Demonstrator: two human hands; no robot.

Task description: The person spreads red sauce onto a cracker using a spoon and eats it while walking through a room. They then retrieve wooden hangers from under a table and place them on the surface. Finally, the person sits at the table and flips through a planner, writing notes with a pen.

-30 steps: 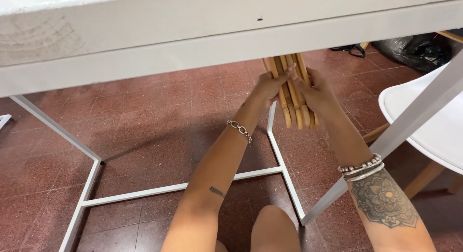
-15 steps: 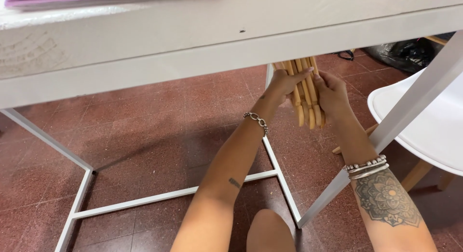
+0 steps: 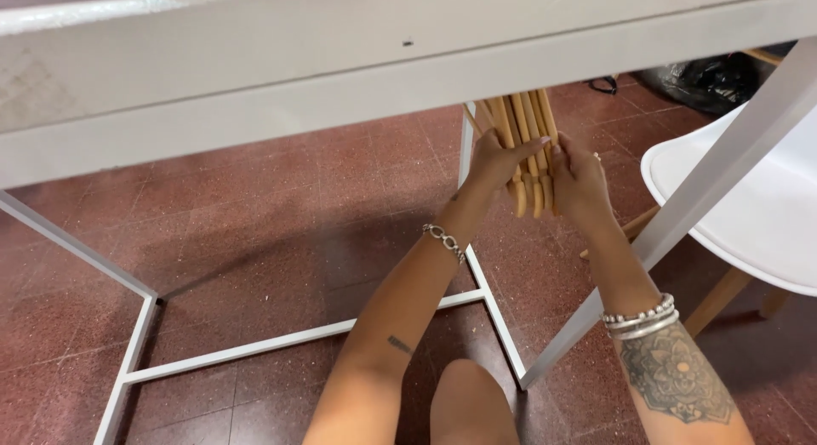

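Bundle of wooden hangers [image 3: 526, 147]: held under the white bench [image 3: 340, 79], above the red tiled floor [image 3: 255, 241]. Left hand [image 3: 494, 164] and right hand [image 3: 580, 185] clasp it from either side, fingers closed around the lower ends. Judged light, rigid, smooth; prone to splaying, best gripped mid-bundle. White chair [image 3: 749, 207] stands right.

Chain bracelet [image 3: 444, 242] on left wrist, beaded bracelets [image 3: 642, 317], mandala tattoo [image 3: 677, 383] on right forearm
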